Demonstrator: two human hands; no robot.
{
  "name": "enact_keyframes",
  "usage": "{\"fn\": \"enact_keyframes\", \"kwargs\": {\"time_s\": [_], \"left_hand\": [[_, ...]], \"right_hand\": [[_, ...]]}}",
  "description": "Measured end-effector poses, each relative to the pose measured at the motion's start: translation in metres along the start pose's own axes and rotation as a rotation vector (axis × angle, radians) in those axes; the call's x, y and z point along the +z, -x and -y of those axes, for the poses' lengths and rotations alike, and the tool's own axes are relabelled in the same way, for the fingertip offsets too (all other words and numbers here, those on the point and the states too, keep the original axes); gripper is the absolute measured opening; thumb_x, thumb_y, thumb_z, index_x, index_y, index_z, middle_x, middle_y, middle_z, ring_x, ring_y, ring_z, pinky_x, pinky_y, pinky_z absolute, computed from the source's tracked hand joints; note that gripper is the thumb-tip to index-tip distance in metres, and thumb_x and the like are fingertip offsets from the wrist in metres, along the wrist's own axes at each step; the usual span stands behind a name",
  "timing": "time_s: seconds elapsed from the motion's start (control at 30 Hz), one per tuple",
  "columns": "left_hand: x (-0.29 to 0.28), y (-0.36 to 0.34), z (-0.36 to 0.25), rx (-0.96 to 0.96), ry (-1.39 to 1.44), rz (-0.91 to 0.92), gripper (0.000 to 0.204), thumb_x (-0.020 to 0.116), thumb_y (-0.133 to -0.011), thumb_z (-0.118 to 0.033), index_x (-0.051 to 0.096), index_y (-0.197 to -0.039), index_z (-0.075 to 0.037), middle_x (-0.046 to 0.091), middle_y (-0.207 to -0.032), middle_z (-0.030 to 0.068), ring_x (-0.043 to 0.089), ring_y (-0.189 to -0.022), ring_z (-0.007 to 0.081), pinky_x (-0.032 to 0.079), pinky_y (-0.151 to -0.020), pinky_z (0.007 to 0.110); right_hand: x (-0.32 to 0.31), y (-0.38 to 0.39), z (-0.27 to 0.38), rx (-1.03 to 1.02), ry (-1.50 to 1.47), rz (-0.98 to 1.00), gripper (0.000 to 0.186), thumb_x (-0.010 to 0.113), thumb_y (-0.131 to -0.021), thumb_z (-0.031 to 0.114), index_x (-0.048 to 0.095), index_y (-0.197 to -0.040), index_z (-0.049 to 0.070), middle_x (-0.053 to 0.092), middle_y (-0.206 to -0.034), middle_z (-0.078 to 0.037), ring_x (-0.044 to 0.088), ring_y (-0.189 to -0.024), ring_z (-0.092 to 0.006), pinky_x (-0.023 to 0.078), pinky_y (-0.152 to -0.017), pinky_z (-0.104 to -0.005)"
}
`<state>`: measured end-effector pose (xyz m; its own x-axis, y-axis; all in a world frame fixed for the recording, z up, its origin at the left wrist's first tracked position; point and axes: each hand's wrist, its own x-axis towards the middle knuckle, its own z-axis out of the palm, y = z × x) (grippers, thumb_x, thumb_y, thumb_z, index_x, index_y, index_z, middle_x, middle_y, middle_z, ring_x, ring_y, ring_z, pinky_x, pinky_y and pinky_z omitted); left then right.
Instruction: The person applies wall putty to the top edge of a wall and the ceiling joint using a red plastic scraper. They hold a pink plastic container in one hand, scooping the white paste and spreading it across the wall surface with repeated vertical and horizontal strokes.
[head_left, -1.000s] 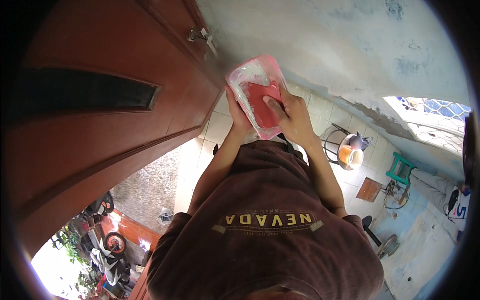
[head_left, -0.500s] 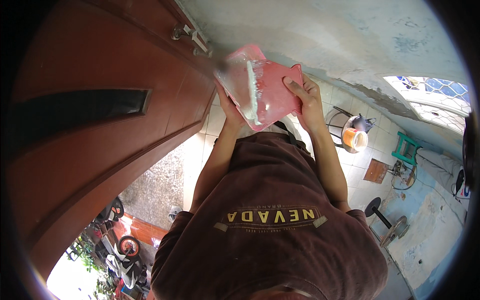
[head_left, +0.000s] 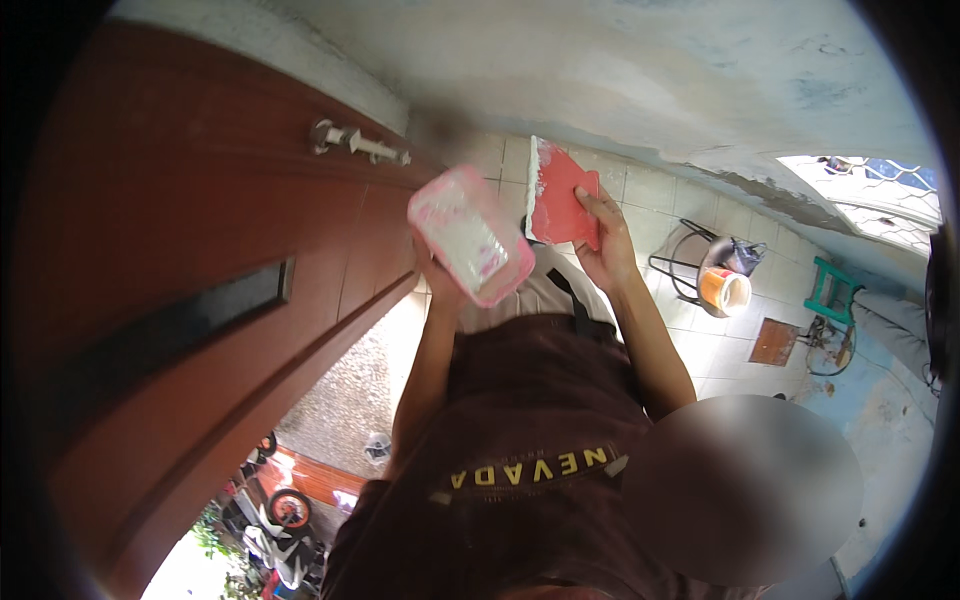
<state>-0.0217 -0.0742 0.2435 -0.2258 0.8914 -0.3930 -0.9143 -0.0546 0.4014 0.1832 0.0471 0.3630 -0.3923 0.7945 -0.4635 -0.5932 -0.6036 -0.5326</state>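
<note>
My left hand (head_left: 437,278) grips a pink rectangular plastic tub (head_left: 522,264) from its left side, its fingers partly hidden behind it. White putty (head_left: 485,258) coats the inside of the tub. In my right hand (head_left: 608,245) is a red plastic putty spreader (head_left: 563,208), thumb pressed on its face near the right edge. A strip of white putty runs along the spreader's left edge, which faces the tub. Spreader and tub are apart, with a narrow gap between them.
A red-brown door (head_left: 220,190) with a metal handle (head_left: 360,145) stands close on the left. The patchy plastered wall (head_left: 620,85) runs ahead and right. On the right are a black-legged stool (head_left: 680,265), an orange-and-white bucket (head_left: 722,290) and a green stool (head_left: 830,290).
The spreader has come away from the tub, where it overlapped the tub's opening. The tub has moved lower and shows its inside more; the view has shifted slightly.
</note>
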Motion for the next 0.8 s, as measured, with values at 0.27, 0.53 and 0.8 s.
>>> {"fn": "enact_keyframes", "kwargs": {"time_s": [0.27, 0.53, 0.8], "left_hand": [[-0.053, 0.009, 0.008, -0.184, -0.003, -0.326, 0.08, 0.038, -0.088, -0.074, 0.033, -0.146, -0.018, 0.04, -0.143, 0.0054, 0.041, -0.13, 0.0283, 0.036, -0.107, 0.048], [-0.127, -0.053, 0.006, -0.352, -0.119, -0.386, 0.081, 0.039, -0.088, -0.074, 0.036, -0.143, -0.015, 0.043, -0.141, 0.0061, 0.043, -0.128, 0.0265, 0.038, -0.106, 0.046], [-0.182, -0.082, 0.0, -0.352, -0.022, -0.469, 0.078, 0.038, -0.089, -0.072, 0.035, -0.143, -0.016, 0.044, -0.139, 0.0071, 0.044, -0.128, 0.0263, 0.04, -0.105, 0.046]], "right_hand": [[-0.121, -0.132, -0.078, 0.003, 0.157, -0.249, 0.026, 0.065, -0.088, 0.014, 0.054, -0.111, 0.006, 0.06, -0.098, -0.004, 0.059, -0.089, -0.0127, 0.049, -0.08, -0.0304], [-0.215, -0.339, -0.191, 0.022, -0.106, -0.381, 0.024, 0.064, -0.087, 0.011, 0.056, -0.108, 0.005, 0.059, -0.1, -0.005, 0.059, -0.096, -0.0173, 0.05, -0.086, -0.0328], [-0.192, -0.482, -0.2, -0.286, -0.377, -0.407, 0.014, 0.053, -0.091, 0.006, 0.056, -0.102, -0.002, 0.057, -0.104, -0.013, 0.057, -0.096, -0.0235, 0.053, -0.083, -0.0352]]}}
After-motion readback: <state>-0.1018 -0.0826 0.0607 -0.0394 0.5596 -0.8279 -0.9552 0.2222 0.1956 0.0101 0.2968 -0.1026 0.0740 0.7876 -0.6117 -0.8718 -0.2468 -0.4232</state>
